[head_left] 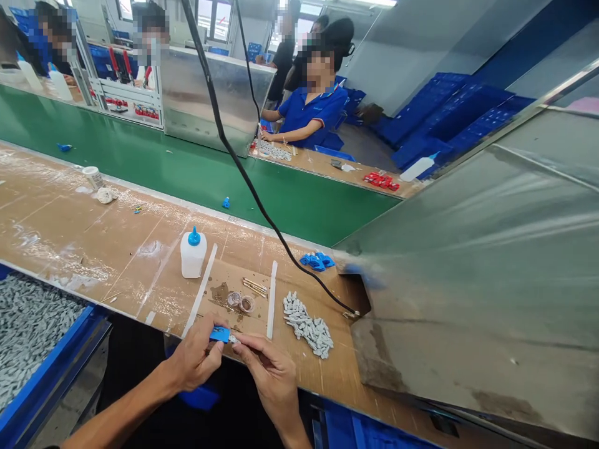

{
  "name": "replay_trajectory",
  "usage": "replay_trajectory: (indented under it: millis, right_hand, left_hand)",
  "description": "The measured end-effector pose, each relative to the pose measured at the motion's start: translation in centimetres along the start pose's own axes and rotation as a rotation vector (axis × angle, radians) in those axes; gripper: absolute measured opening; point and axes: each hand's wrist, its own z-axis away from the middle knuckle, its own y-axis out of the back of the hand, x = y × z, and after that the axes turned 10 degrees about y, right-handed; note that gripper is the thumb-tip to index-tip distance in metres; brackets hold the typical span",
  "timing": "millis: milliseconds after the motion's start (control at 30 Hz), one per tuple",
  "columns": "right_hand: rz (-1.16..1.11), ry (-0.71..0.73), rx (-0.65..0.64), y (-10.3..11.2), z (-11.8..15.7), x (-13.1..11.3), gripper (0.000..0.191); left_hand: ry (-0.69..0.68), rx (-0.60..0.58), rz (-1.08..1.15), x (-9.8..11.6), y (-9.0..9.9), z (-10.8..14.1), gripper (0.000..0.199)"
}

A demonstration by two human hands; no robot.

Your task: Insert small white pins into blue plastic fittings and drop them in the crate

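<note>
Head view: at the near edge of a brown worktable (116, 240), the left hand (199, 357) grips a flat blue plastic piece (219, 333) while the right hand (270, 368) pinches a small pale-grey piece (233, 339) at its right end. Farther right lies a pile of small grey parts (309, 327).

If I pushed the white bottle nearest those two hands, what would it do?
The bottle might tip if pushed near its blue cap, since it stands upright, taller than wide. It looks like smooth, cloudy plastic, so it may give slightly when squeezed.
</note>
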Motion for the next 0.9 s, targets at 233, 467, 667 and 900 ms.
replay_trajectory:
  millis: [233, 467, 667, 900]
  right_hand:
    - [0.013, 0.164, -0.039, 0.7, 0.0, -2.2, 0.028]
    - [0.054, 0.182, -0.031, 0.8, 0.8, -2.3, 0.030]
    - [0.337, 0.085, 0.300, 8.6, -2.7, -2.3, 0.008]
    - [0.615, -0.070, 0.315, 17.5, -17.2, 4.8, 0.026]
  left_hand:
    - [-0.184, -0.111, -0.072, -0.1, 0.9, 0.9, 0.021]
    - [-0.180, -0.168, -0.078, -0.4, 0.3, 0.7, 0.020]
    - [-0.079, -0.227, -0.007, -0.6, -1.0, 0.0, 0.070]
    - [0.031, -0.289, -0.247, -4.4, -2.0, 0.3, 0.038]
